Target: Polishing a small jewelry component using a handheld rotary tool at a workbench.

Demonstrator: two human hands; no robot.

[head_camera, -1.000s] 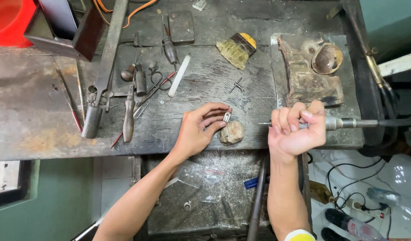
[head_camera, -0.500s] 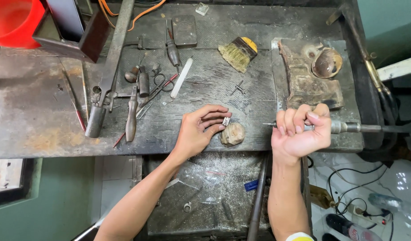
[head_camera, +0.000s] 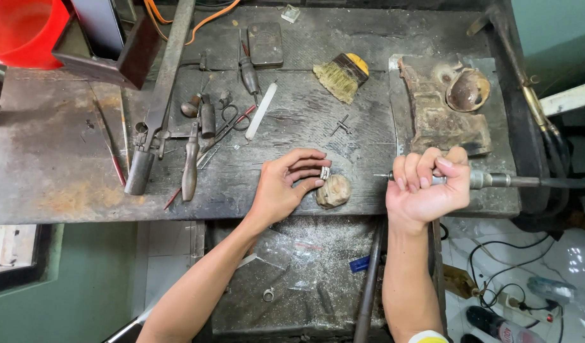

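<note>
Far left: red plastic bucket [head_camera: 19,28] at the top corner, dark open box [head_camera: 108,47] next to it. Below, green wall and a window frame edge [head_camera: 10,267]. The worn, rust-stained dark metal bench [head_camera: 57,165] fills the view, scratched and dusty. On it, left of centre: long grey metal bar tool [head_camera: 156,108], wood-handled file [head_camera: 191,168], thin red-tipped rod [head_camera: 114,165], black scissors [head_camera: 226,121], small white stick [head_camera: 262,111]. Orange cable [head_camera: 191,28] runs along the top edge.

Centre: left hand [head_camera: 283,190] rests on the bench front edge, fingers closed on a small silver ring [head_camera: 325,173], pinched between thumb and fingertips. Ring sits just above a rounded tan wooden peg block [head_camera: 333,190], near it; contact unclear. Above, a straw-bristle brush with black-yellow handle [head_camera: 343,75]. Under the bench, a metal-dust-covered tray [head_camera: 305,279] with a loose ring-like part and a blue scrap.

Right: right hand [head_camera: 429,187] fists tight around a slim metal rotary handpiece [head_camera: 489,180], bit tip pointing left toward the ring, well short of it. Flexible shaft runs off right. Behind, a charred brown soldering block [head_camera: 438,114] with a round dish [head_camera: 468,90]. Far right: white tiled floor, black cables [head_camera: 495,279].
</note>
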